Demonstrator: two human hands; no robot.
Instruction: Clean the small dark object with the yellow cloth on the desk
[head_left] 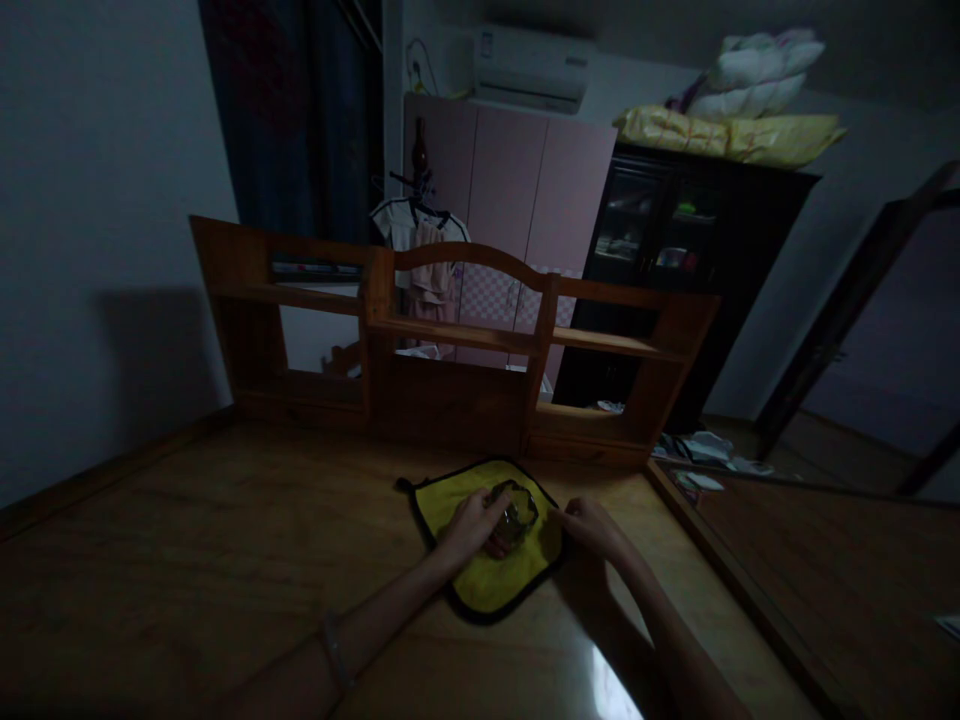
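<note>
A yellow cloth [491, 585] with a black border lies spread on the wooden desktop. On it, my left hand [476, 525] is wrapped around a small clear glass cup [519, 512], tilted so its rim faces up and to the right. Some of the cup is hidden behind the fingers. My right hand [589, 525] is closed at the right edge of the cloth, its thumb and finger pinching the border. The light is dim, so fine details of the glass are hard to make out.
A wooden shelf unit [465, 338] stands along the far side of the desktop [247, 560]. A wall [105, 250] borders the left side; a raised wooden edge [720, 570] runs along the right. Beyond are a pink wardrobe [502, 170] and a dark cabinet [697, 270].
</note>
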